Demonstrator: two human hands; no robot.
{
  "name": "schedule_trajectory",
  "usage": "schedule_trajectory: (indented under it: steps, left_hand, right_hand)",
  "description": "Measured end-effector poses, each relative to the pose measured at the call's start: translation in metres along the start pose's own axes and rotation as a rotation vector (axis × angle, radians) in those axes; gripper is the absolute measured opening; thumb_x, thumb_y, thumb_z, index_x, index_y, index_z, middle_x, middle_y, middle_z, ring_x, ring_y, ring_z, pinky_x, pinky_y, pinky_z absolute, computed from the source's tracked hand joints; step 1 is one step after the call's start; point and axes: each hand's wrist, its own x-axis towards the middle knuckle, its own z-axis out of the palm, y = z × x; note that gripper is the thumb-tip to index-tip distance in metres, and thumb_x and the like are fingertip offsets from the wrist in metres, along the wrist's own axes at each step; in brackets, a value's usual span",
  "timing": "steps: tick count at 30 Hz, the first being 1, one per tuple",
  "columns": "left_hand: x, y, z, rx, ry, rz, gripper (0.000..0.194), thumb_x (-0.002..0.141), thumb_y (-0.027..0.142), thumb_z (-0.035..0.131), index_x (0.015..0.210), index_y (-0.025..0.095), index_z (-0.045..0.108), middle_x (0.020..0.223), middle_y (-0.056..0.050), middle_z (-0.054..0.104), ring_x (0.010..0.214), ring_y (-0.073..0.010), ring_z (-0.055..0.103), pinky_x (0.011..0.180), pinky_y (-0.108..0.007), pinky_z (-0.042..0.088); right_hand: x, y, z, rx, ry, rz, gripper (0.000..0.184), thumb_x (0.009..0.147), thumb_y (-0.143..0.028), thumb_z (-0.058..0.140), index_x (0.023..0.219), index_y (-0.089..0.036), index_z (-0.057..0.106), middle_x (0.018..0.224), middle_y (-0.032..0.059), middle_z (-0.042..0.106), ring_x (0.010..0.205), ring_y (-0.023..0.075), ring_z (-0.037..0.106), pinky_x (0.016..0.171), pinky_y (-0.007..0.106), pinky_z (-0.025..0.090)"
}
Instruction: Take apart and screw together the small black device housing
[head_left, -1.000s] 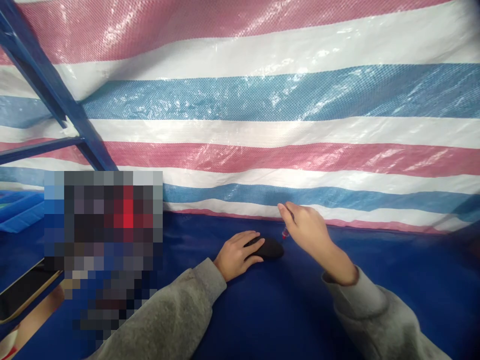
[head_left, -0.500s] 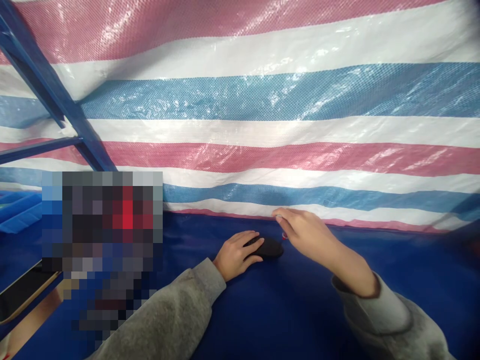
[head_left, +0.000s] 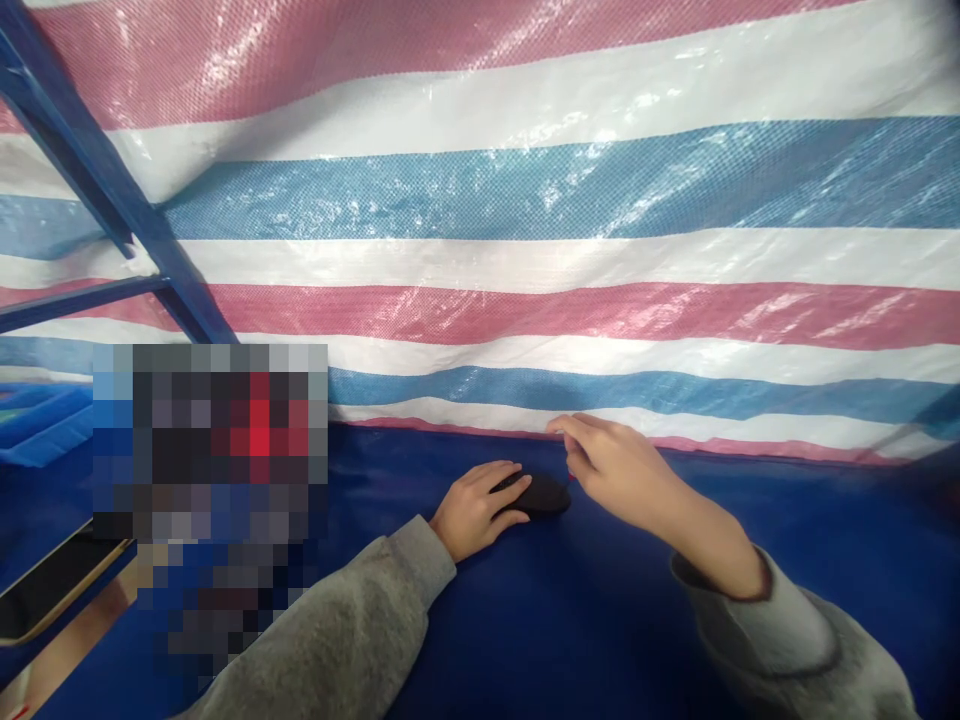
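A black, rounded computer mouse (head_left: 550, 495) lies on the dark blue tabletop (head_left: 540, 620). My left hand (head_left: 480, 505) grips it from the left, with the thumb on the near side and the fingers over the top and far side. Just beyond the mouse's right end, my right hand (head_left: 611, 455) is raised with thumb and forefinger pinched together. A tiny red bit (head_left: 572, 477) shows below those fingers, beside the end of the mouse. The rest of what the right hand pinches is hidden.
Striped plastic sheeting (head_left: 525, 190) hangs behind the table. On the left are a blue metal frame (head_left: 112, 170), a blue tray (head_left: 52, 430) and a phone (head_left: 60, 585) with a dark screen. A pixelated patch covers part of that side.
My right hand has shifted very slightly, and less of the red bit shows beneath it. The left hand keeps its grip on the mouse. The whole view has drifted a little.
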Motion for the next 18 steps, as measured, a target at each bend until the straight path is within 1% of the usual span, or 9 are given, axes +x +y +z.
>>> schedule_trajectory:
  steps: [3,7,11,15,18]
  left_hand:
    - [-0.0002,0.0003,0.0004,0.005,-0.002,-0.002,0.044,0.095,0.046,0.050,0.130,0.021,0.055,0.130,-0.011,0.058,0.122,-0.0241,0.054,0.103,-0.043,0.047]
    - [-0.0006,0.0003,0.0009,0.004,-0.011,-0.004,0.045,0.094,0.047,0.050,0.130,0.021,0.055,0.129,-0.010,0.058,0.122,-0.0235,0.054,0.104,-0.042,0.047]
    - [-0.0005,0.0006,0.0007,0.006,-0.010,-0.006,0.044,0.094,0.047,0.051,0.129,0.021,0.055,0.129,-0.010,0.058,0.123,-0.0232,0.054,0.104,-0.041,0.047]
    - [0.0006,0.0029,-0.0023,0.001,-0.021,-0.004,0.043,0.094,0.042,0.052,0.130,0.019,0.054,0.131,-0.010,0.057,0.125,-0.0238,0.052,0.105,-0.042,0.045]
    - [0.0014,0.0051,-0.0053,-0.005,-0.045,-0.001,0.041,0.095,0.035,0.050,0.133,0.019,0.052,0.134,-0.011,0.055,0.128,-0.0247,0.049,0.106,-0.044,0.044]
  right_hand:
    - [0.0000,0.0024,0.0021,0.018,0.003,0.007,0.030,0.090,-0.016,0.035,0.106,-0.020,0.060,0.082,0.0030,0.068,0.069,0.0174,0.063,0.066,0.028,0.041]
    - [-0.0001,0.0045,0.0045,0.007,0.016,0.004,0.032,0.083,-0.011,0.040,0.106,-0.021,0.060,0.091,0.0038,0.068,0.072,0.0170,0.063,0.066,0.028,0.041]
    - [0.0004,0.0046,0.0052,0.018,0.025,0.008,0.029,0.090,-0.018,0.036,0.106,-0.021,0.059,0.085,0.0037,0.067,0.071,0.0178,0.062,0.067,0.029,0.041]
    - [0.0007,0.0042,0.0044,-0.004,0.017,0.006,0.028,0.086,-0.013,0.038,0.102,-0.021,0.060,0.092,0.0039,0.067,0.068,0.0161,0.061,0.065,0.028,0.040]
    - [0.0004,0.0044,0.0039,-0.008,0.019,0.010,0.025,0.088,-0.016,0.037,0.097,-0.021,0.060,0.088,0.0035,0.067,0.069,0.0168,0.061,0.064,0.028,0.039]
